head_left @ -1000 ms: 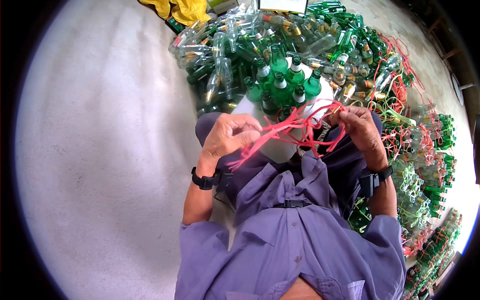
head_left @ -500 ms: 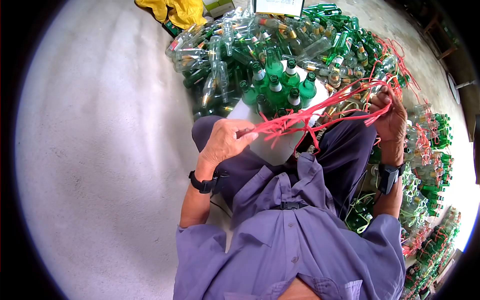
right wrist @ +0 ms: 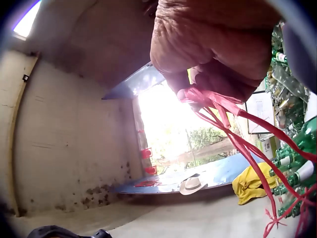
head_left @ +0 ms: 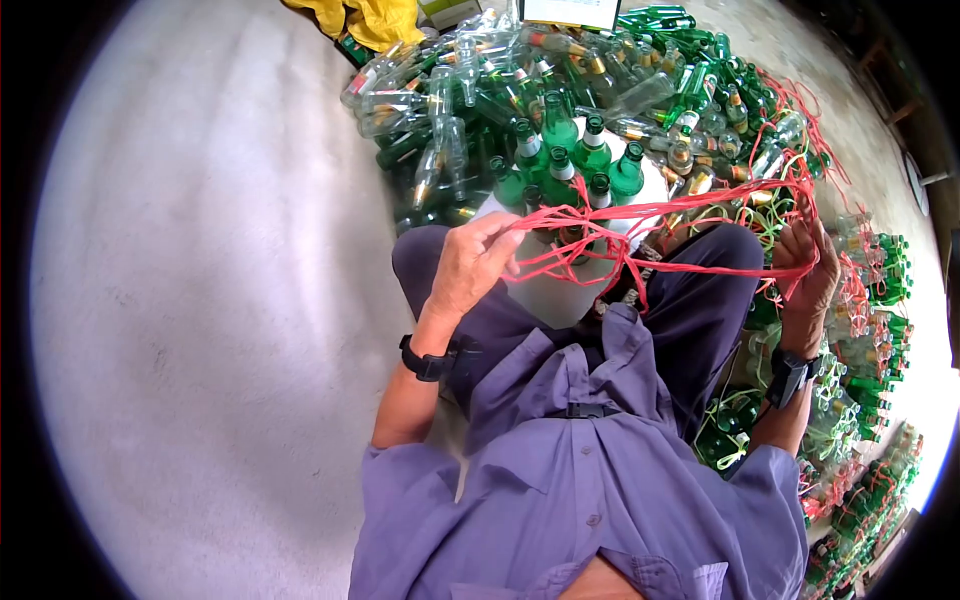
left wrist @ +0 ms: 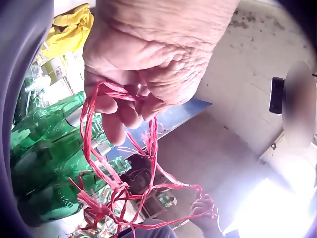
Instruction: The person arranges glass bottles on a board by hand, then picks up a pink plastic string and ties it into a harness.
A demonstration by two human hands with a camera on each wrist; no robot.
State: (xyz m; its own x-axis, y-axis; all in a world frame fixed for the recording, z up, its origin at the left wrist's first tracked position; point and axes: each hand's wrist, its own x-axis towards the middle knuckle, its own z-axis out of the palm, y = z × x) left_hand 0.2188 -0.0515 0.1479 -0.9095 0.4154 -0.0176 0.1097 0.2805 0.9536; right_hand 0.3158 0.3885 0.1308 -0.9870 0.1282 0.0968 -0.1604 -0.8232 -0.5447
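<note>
A knotted net of red plastic cord (head_left: 700, 200) is stretched between both hands, above the knees and the near side of a group of upright green bottles (head_left: 560, 178). The left hand (head_left: 472, 262) pinches loops at one end; in the left wrist view the cord (left wrist: 155, 163) hangs from the curled fingers of that hand (left wrist: 148, 64). At the far right the right hand (head_left: 808, 262) grips the other end, strands running over its fingers. In the right wrist view several strands (right wrist: 247, 144) come out of the fist (right wrist: 213, 54). The bottles stand on a white surface (head_left: 650, 190).
Loose bottles (head_left: 460, 70) lie heaped beyond the upright ones. Bundles of bottles tied with cord (head_left: 850, 300) line the right side. A yellow cloth (head_left: 375, 22) lies at the top, and pale floor (head_left: 220, 300) spreads on the left.
The hands have moved apart, the right one outward to the right. The cord, bunched between them a second ago, is now drawn out and spread into wider loops.
</note>
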